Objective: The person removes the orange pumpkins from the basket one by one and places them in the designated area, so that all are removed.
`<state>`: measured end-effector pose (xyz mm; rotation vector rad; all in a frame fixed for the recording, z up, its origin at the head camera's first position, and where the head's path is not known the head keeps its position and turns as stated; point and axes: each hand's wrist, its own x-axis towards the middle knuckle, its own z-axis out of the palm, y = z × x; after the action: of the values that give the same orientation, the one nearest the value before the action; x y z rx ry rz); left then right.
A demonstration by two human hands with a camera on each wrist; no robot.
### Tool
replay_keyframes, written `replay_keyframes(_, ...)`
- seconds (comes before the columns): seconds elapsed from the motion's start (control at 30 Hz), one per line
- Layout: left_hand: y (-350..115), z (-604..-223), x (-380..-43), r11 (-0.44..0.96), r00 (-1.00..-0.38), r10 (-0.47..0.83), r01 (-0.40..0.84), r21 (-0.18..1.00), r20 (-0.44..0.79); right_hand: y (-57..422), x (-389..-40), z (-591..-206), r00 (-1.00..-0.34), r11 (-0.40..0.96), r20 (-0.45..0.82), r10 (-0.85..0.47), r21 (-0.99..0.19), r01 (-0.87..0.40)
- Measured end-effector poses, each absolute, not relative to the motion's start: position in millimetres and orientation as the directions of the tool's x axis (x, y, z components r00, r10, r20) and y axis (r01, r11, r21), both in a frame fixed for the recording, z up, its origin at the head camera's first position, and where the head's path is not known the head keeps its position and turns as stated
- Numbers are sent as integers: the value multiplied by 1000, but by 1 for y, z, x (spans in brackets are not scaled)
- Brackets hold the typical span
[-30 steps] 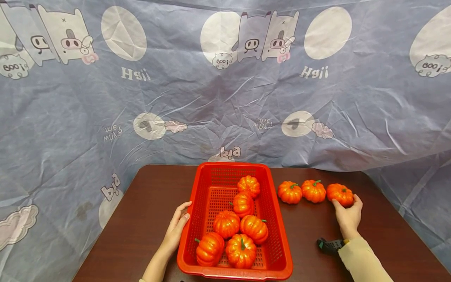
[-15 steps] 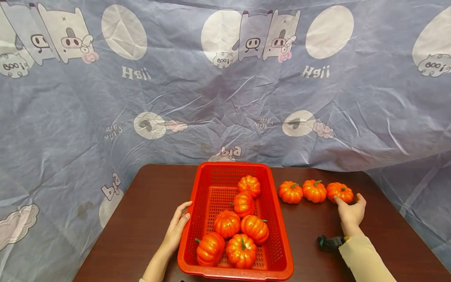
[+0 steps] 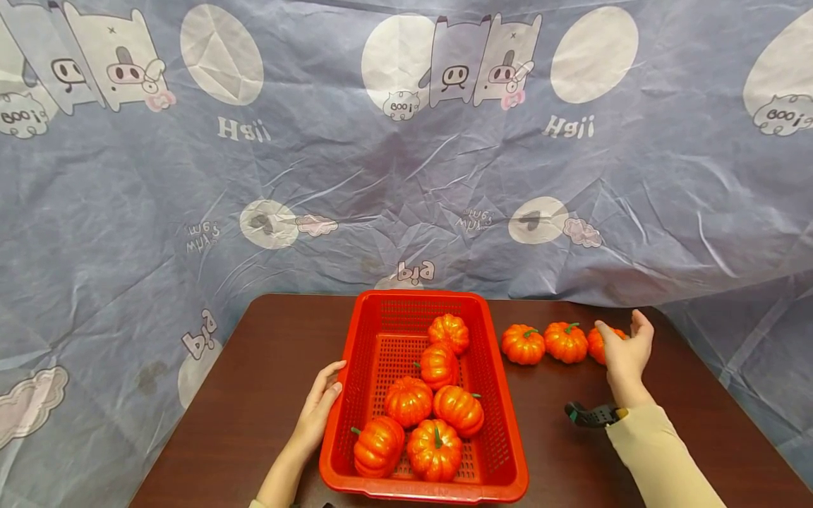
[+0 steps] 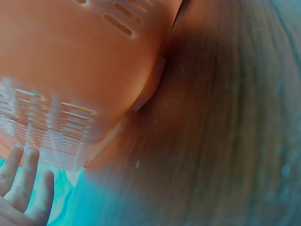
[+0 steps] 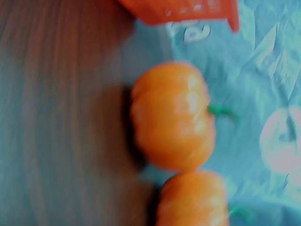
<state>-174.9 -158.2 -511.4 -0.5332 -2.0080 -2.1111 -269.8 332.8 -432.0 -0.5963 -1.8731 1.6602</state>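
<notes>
My left hand [image 3: 315, 409] rests against the left side of a red plastic basket [image 3: 508, 451]. In the left wrist view its fingers [image 4: 29, 176] extend straight beside the slotted basket wall. Several small orange pumpkins with green stems, such as the front one [image 3: 435, 451], lie inside the basket. My right hand [image 3: 629, 356] hovers over the rightmost pumpkin [image 3: 597, 347] of a row of three, partly hiding it. Thumb and fingers are spread, with nothing held. The other two, the left pumpkin [image 3: 523, 345] and the middle pumpkin [image 3: 565, 343], sit between that hand and the basket.
The brown wooden table [image 3: 286, 331] ends at the back against a hanging grey-blue cloth [image 3: 356, 183] with cartoon prints. A black device [image 3: 591, 415] is strapped at the right wrist, by the sleeve [image 3: 657, 451].
My right hand has let go of the rightmost pumpkin and risen above it, fingers spreading. That pumpkin stays at the end of the row. The left hand and basket have not moved.
</notes>
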Motion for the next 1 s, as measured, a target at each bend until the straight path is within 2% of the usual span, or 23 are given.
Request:
replay_keyframes(0.23, -158, -511, -175, -62, -924, 112, 361, 931, 366, 304, -272, -402, -841, 18, 77, 536, -997, -80)
replay_keyframes(0.53, -158, -511, -175, -59, -929, 107, 349, 935, 354, 263, -273, -371, -902, -38, 91, 421, -992, -118)
replay_keyframes(0.8, -159, -511, -175, -65, -932, 109, 340, 938, 345, 225, -264, -358, -973, -135, 133, 190, -978, -160)
replay_keyframes(1.0, -159, -512, -175, -71, -934, 107, 334, 940, 340, 199, -259, -357, -990, -73, 122, 72, -989, -128)
